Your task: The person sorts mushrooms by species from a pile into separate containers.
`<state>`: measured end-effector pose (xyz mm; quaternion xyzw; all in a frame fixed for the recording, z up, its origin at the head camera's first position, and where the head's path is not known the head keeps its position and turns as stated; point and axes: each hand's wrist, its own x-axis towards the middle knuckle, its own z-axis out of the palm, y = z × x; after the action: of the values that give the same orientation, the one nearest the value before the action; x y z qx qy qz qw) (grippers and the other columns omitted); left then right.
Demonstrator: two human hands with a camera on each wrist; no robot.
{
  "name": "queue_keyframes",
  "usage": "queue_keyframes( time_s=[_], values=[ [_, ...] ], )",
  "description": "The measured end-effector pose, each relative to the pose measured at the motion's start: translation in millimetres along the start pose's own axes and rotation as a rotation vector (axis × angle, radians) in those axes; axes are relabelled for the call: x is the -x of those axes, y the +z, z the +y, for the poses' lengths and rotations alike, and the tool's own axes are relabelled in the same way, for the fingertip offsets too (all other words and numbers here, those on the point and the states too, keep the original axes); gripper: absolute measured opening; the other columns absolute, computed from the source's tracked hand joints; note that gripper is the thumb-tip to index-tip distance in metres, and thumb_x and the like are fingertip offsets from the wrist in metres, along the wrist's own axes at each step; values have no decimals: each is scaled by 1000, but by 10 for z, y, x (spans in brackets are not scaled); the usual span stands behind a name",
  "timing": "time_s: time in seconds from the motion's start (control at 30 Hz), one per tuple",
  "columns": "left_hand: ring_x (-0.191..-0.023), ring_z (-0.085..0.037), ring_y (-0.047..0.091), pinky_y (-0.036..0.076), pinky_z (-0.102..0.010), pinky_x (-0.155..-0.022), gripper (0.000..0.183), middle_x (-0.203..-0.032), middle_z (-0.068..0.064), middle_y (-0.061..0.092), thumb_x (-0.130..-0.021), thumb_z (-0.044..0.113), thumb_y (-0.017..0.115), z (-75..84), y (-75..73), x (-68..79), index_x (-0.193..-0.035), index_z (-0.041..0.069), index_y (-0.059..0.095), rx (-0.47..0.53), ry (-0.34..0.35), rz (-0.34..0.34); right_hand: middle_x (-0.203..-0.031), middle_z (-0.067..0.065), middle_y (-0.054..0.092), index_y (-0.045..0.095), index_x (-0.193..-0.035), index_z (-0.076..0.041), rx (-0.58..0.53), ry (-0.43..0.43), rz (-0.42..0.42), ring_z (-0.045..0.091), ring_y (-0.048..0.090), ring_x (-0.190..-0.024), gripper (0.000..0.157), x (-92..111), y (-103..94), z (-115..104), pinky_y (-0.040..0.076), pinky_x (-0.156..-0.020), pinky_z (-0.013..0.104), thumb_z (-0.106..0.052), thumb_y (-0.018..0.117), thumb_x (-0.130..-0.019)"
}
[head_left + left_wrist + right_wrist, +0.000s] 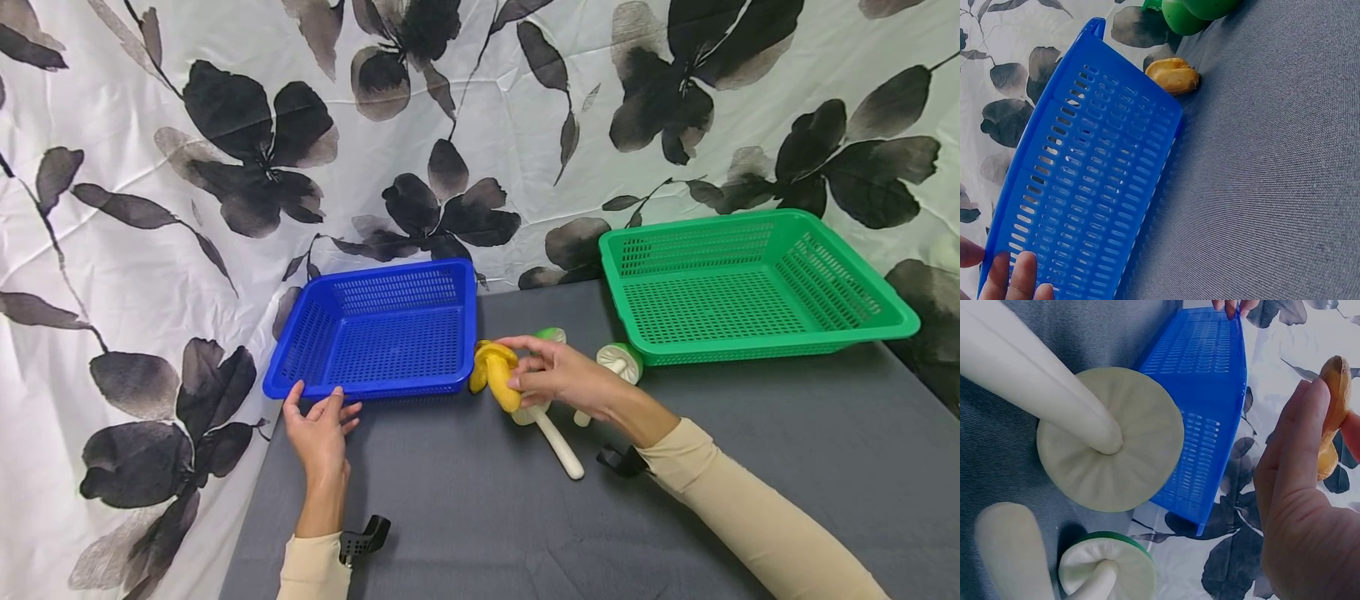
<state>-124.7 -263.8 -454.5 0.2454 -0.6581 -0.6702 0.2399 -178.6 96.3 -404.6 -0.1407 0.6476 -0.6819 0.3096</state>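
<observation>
My right hand (pixel 558 379) pinches a yellow toy mushroom (pixel 502 392) between thumb and fingers, above the table near the right side of the blue basket (pixel 300 358). Another yellow piece (pixel 477 377) shows behind it, against the basket's side; its shape is partly hidden. The left hand (pixel 318 429) holds the basket's near rim, thumb over the edge and fingertips against the outer wall (pixel 1085 169). Below and beside the right hand lie toy mushrooms with green caps and white stems, among them one with a long stem (pixel 558 446) and one (pixel 618 362) beside the green basket (pixel 750 350).
The green basket stands at the back right, the blue one at the back left; no contents show in either. A grey cloth (pixel 465 517) covers the table. Behind it hangs a white curtain (pixel 525 150) with dark flowers.
</observation>
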Motion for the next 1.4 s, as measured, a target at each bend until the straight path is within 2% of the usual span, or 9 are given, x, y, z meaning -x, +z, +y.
queue_keyframes(
  time_s=[0.13,0.47,0.63,0.7,0.87,0.93,1.17,1.4],
  values=[
    [-73,-24,77,62,-33,-60,72,-101,-18,73,-96,20,73,10,8,23,-155,16,31,-18,5,18,-108,15,65,44,-152,-21,-14,-18,19,28,70,-103,65,-21,15,-24,59,-92,49,-16,74,-94],
    [-72,-22,76,63,-34,-63,70,-106,-21,73,-96,23,73,18,7,32,-154,15,34,-47,7,38,-107,15,67,44,-150,-22,-90,-58,146,27,70,-101,64,-109,77,-107,58,-94,44,-15,74,-94],
    [-71,-21,76,62,-31,-60,70,-111,-25,72,-96,22,73,12,18,29,-154,14,33,-47,-2,45,-109,13,67,41,-152,-20,-99,-78,164,25,70,-100,67,-156,79,-151,57,-96,45,-17,75,-94],
    [-71,-21,76,62,-31,-59,70,-108,-23,73,-96,21,72,10,22,28,-154,13,33,-47,3,45,-108,13,67,42,-152,-20,-103,-83,164,25,70,-100,66,-178,81,-161,57,-97,46,-16,74,-94],
    [-69,-21,76,62,-32,-59,71,-93,-5,76,-96,21,73,13,27,33,-154,14,33,-44,5,43,-109,14,68,43,-151,-20,-110,-87,163,26,70,-103,65,-248,88,-167,56,-98,47,-13,74,-95],
    [-69,-20,76,62,-33,-60,71,-91,-2,76,-96,21,73,12,27,38,-154,14,33,-45,5,40,-109,13,68,43,-151,-21,-108,-81,170,26,70,-104,65,-279,87,-169,57,-97,46,-13,74,-94],
    [-69,-19,76,62,-33,-61,71,-107,-22,73,-96,23,73,-9,24,42,-154,14,33,-43,14,35,-101,10,67,45,-150,-21,-140,-83,187,26,69,-101,63,-400,70,-176,55,-99,48,-10,73,-95],
    [-72,-22,76,63,-33,-62,70,-112,-26,71,-96,23,72,-19,7,49,-154,14,33,-60,22,32,-100,10,67,45,-150,-19,-122,-93,192,24,70,-98,63,-503,77,-208,52,-102,52,-9,72,-95]
  ],
)
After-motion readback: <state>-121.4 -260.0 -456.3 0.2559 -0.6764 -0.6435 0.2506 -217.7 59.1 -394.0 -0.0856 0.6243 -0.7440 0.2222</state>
